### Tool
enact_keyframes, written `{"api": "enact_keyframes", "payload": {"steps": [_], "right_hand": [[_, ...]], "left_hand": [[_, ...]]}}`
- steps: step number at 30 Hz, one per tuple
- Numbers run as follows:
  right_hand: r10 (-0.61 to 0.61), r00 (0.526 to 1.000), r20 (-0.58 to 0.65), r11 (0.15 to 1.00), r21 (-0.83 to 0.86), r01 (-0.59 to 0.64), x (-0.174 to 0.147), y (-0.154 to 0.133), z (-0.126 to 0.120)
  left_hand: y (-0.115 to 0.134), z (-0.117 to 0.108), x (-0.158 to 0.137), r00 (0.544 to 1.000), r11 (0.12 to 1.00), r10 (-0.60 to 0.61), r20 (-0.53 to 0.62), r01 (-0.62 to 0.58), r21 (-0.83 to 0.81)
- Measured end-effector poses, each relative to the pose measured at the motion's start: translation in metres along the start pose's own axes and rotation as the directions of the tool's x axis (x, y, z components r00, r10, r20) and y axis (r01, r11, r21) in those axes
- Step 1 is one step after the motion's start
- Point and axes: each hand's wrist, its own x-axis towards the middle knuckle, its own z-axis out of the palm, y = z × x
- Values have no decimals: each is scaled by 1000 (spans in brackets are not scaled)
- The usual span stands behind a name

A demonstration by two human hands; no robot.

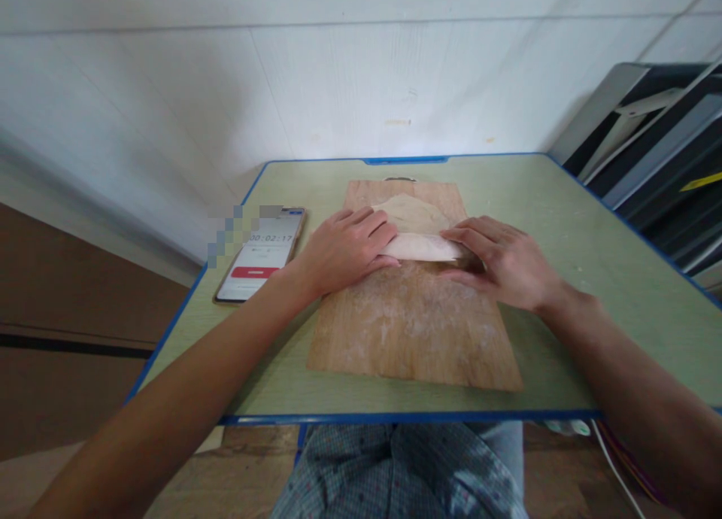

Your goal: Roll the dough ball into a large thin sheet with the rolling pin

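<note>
A thin pale sheet of dough (414,212) lies on the far half of a flour-dusted wooden board (411,331). Its near edge is folded or rolled into a band running left to right; whether anything is inside the band cannot be seen. Over the band's left end curls my left hand (353,248), fingers on top and thumb at the near side. My right hand (502,259) pinches the right end, its fingertips on the dough and its thumb lower, near the board. Both hands hide the band's ends.
The board rests on a light green table (271,395) with a blue rim. Left of it lies a phone (256,259) with a timer on its screen. A white wall (338,90) stands behind, and dark grey panels (648,143) lean at the right.
</note>
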Motion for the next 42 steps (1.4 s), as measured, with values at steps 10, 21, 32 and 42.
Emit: {"api": "enact_keyframes", "payload": {"steps": [10, 21, 32, 42], "right_hand": [[-61, 998, -34, 994, -93, 58, 3, 0, 1], [7, 1000, -23, 1000, -15, -7, 3, 5, 1], [9, 999, -45, 991, -136, -15, 3, 4, 2], [70, 994, -89, 973, -214, -88, 6, 0, 4]], "left_hand": [[0, 5, 4, 994, 989, -105, 22, 107, -103], [-1, 6, 5, 976, 965, -215, 26, 217, -145], [-3, 10, 4, 963, 940, -265, 52, 270, -210], [-17, 19, -3, 988, 957, -145, -54, 126, -260]]}}
